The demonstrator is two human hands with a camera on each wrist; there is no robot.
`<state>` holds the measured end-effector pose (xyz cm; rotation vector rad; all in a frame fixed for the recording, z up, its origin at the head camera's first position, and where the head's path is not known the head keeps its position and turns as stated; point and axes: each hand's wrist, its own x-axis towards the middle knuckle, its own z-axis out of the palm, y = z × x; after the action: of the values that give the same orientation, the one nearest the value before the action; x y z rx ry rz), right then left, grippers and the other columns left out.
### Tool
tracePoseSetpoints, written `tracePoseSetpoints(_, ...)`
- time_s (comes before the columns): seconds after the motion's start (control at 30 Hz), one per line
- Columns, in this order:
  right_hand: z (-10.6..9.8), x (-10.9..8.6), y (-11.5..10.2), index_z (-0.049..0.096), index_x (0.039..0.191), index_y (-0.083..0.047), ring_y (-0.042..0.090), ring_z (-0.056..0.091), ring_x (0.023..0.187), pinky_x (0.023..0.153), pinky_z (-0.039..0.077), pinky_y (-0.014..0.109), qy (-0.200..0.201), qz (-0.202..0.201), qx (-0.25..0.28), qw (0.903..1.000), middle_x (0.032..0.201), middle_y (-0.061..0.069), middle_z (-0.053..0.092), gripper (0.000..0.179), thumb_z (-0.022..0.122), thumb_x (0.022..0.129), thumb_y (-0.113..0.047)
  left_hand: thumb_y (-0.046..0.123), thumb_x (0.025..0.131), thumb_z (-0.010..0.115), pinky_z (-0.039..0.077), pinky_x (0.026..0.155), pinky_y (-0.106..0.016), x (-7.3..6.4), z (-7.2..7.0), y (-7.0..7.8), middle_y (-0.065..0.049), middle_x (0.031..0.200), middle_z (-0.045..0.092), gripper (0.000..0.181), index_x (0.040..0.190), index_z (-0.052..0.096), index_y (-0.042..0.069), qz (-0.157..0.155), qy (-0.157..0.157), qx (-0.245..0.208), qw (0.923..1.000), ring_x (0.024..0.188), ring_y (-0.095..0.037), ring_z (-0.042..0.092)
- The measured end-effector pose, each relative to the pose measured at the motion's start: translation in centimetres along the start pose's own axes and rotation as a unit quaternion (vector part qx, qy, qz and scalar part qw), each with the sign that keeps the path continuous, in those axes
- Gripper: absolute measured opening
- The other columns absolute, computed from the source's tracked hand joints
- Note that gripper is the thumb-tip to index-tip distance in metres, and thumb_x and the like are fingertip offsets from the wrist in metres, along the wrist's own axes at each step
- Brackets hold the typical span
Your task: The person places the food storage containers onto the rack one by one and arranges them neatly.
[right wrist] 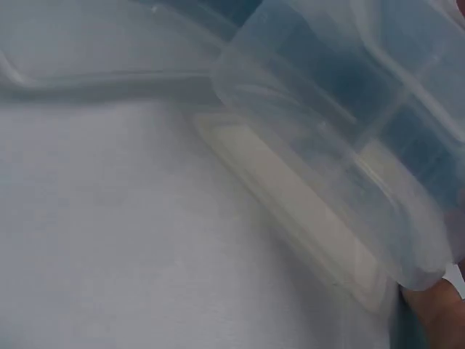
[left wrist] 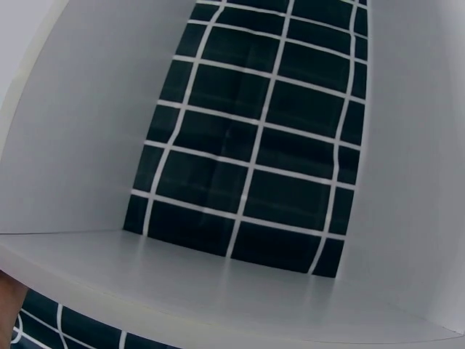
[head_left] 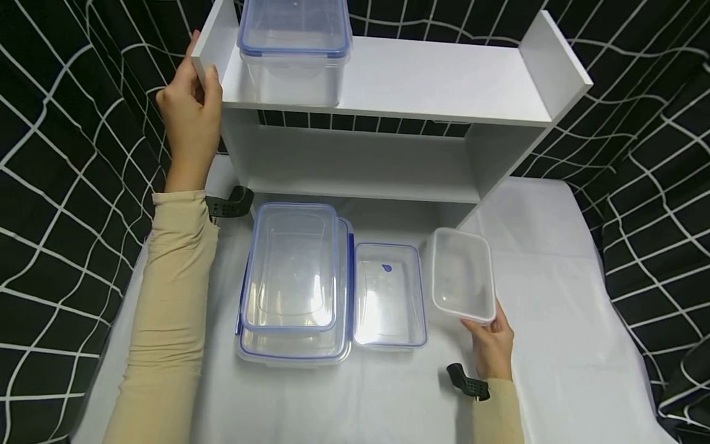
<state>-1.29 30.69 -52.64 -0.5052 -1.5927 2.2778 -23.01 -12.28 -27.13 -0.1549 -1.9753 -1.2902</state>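
My left hand [head_left: 193, 117] grips the front edge of the left side panel [head_left: 213, 40] of a white shelf unit, thumb on the front and fingers round the outer side. In the left wrist view only the shelf's inside [left wrist: 414, 145] fills the frame, with a sliver of hand at the lower left corner. At the right, my right hand [head_left: 493, 342] holds a clear lidless plastic container [head_left: 463, 271] by its near corner. The right wrist view shows that container [right wrist: 327, 138] tilted over the white surface, with part of the hand at the right edge.
A clear container with a blue-rimmed lid [head_left: 294, 68] stands on the shelf's upper board [head_left: 427, 80]. Before the shelf, a smaller blue-rimmed lidded box [head_left: 294, 265] sits on a larger one [head_left: 299, 345]. Right beside them lies another blue-rimmed container [head_left: 390, 296]. Black grid-patterned cloth [head_left: 61, 216] hangs around.
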Motion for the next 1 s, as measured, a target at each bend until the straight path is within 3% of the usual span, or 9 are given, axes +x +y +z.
tracePoseSetpoints(0.23, 0.8, -0.8, 0.3, 0.026, 0.149, -0.014, 0.017, 0.042, 0.121, 0.092, 0.042, 0.021, -0.041, -0.005, -0.020, 0.9989, 0.139, 0.004, 0.039, 0.088, 0.053, 0.076, 0.025, 0.005, 0.095, 0.051, 0.043, 0.094, -0.022, 0.1, -0.2, 0.0, -0.004, 0.130, 0.057, 0.034, 0.130, 0.055, 0.002, 0.001, 0.004, -0.006, 1.0000, 0.114, -0.010, 0.054)
tracePoseSetpoints(0.47, 2.1, -0.6, 0.7, 0.031, 0.147, -0.009, 0.015, 0.043, 0.117, 0.093, 0.040, 0.019, 0.033, -0.030, -0.058, 0.9973, 0.129, 0.000, 0.046, 0.079, 0.063, 0.079, 0.015, 0.009, 0.096, 0.051, 0.041, 0.096, -0.021, 0.0, -0.2, 0.0, -0.008, 0.130, 0.056, 0.038, 0.134, 0.052, 0.006, -0.030, -0.014, -0.001, 0.9995, 0.116, -0.008, 0.052)
tracePoseSetpoints(0.77, 2.0, -0.8, 0.9, 0.038, 0.142, 0.001, 0.015, 0.048, 0.114, 0.090, 0.043, 0.017, 0.067, -0.057, 0.013, 0.9961, 0.126, 0.003, 0.053, 0.072, 0.066, 0.078, 0.016, 0.009, 0.096, 0.051, 0.043, 0.094, -0.022, 0.0, 0.0, 0.1, -0.008, 0.128, 0.057, 0.037, 0.132, 0.053, 0.004, -0.013, -0.011, 0.003, 0.9998, 0.114, -0.008, 0.054)
tracePoseSetpoints(1.0, 2.1, -1.2, 0.9, 0.042, 0.139, 0.004, 0.014, 0.050, 0.113, 0.090, 0.043, 0.016, 0.096, -0.060, 0.014, 0.9935, 0.120, 0.002, 0.058, 0.066, 0.067, 0.078, 0.014, 0.006, 0.095, 0.051, 0.044, 0.094, -0.022, 0.0, 0.1, 0.0, -0.008, 0.129, 0.057, 0.035, 0.130, 0.055, 0.001, 0.000, -0.005, 0.003, 1.0000, 0.114, -0.010, 0.054)
